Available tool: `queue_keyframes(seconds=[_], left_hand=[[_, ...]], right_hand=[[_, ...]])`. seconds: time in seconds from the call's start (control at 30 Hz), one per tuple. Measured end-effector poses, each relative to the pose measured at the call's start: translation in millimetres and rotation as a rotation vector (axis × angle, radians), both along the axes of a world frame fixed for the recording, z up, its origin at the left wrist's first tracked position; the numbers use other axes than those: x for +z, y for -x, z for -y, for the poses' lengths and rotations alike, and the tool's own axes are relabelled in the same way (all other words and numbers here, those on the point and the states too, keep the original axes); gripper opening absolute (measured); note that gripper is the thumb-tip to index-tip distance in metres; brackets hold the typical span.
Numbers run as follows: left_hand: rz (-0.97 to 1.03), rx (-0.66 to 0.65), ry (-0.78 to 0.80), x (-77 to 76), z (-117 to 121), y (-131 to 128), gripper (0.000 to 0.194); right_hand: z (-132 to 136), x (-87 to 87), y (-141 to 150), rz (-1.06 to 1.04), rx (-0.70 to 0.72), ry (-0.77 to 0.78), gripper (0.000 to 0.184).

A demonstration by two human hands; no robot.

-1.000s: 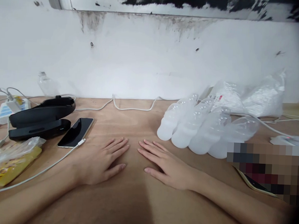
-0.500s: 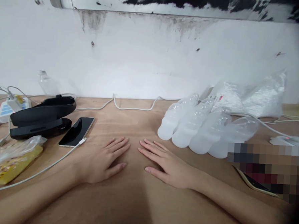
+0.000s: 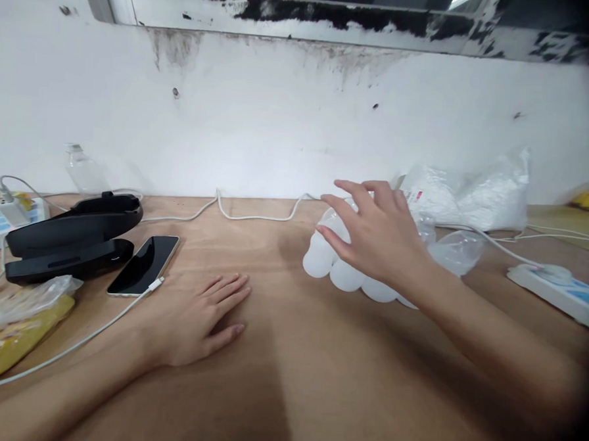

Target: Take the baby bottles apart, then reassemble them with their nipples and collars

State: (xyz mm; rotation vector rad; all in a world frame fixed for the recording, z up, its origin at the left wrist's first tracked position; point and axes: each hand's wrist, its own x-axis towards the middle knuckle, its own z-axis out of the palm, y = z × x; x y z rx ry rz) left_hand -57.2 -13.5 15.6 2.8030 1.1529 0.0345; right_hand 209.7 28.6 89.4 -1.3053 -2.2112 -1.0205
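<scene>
My left hand lies palm down on the wooden table, fingers stretched out and holding nothing. Raised over the right half of the table, my right hand is open, its thumb and fingers apart and slightly bent. It hovers in front of a row of several translucent white plastic bottles and hides much of them; I see no grip on any. The bottles have rounded whitish bottoms and clear, shiny upper parts. A phone with a dark screen rests beyond my left wrist, a white cable plug at its corner.
On the left are a black open case, a yellow packet, a power strip and a clear bottle. Behind the white bottles sits a clear bag of white material. Another power strip is at right.
My right hand has lifted off the table and moved right and forward to the white bottles. My left hand stays flat. The view has shifted slightly, and the phone at far right is out of sight.
</scene>
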Motion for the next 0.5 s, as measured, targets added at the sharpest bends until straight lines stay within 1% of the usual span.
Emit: queue_keyframes(seconds=[0.1, 0.17, 0.23, 0.3, 0.37, 0.43, 0.47, 0.5], left_hand=[[0.010, -0.007, 0.000, -0.1, 1, 0, 0.055], [0.010, -0.010, -0.006, -1.7, 1, 2, 0.055], [0.015, 0.014, -0.034, -2.3, 0, 2, 0.056], [0.060, 0.055, -0.106, -0.3, -1, -2, 0.059], [0.154, 0.098, -0.198, 4.6, -2, -10, 0.068], [0.253, 0.117, -0.249, 11.1, -4, -21, 0.075], [0.279, 0.118, -0.245, 14.4, -4, -27, 0.071], [0.282, 0.112, -0.220, 17.3, -4, -32, 0.061]], right_hand=[[-8, 2.6, 3, 0.090, -0.042, 0.098, 0.032], [-8, 0.4, 8, 0.099, -0.027, 0.153, 0.025], [-3, -2.6, 14, 0.056, 0.018, 0.197, 0.020], [6, -6.6, 22, -0.031, 0.119, 0.226, 0.021], [16, -12.2, 31, -0.171, 0.269, 0.247, 0.023], [26, -18.9, 40, -0.333, 0.412, 0.296, 0.023], [30, -22.2, 44, -0.401, 0.451, 0.332, 0.023], [33, -24.9, 47, -0.450, 0.462, 0.378, 0.022]])
